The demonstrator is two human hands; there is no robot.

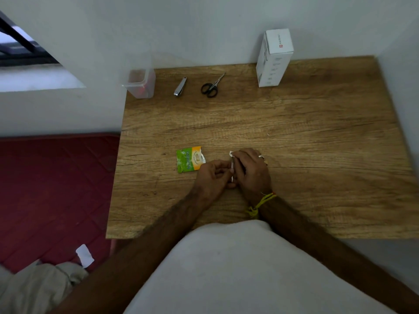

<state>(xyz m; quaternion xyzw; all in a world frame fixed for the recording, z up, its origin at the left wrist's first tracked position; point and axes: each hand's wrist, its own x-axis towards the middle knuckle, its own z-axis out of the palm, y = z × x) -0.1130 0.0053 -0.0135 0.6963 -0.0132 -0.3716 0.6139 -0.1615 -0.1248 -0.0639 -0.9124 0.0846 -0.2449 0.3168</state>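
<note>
head view: left hand [212, 176] and right hand [252, 171] pinch white strip [231, 166].

green-orange sachet [190, 160], black-handled scissors [209, 88], wood-grain table [294, 132]

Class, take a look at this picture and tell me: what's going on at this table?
A person at a wooden table pinches a small white piece between the left hand and the right hand. What the piece is cannot be told. A torn-open green and orange sachet lies just left of the hands. At the far edge, untouched, are a clear container, a nail clipper, scissors and an upright white box.
</note>
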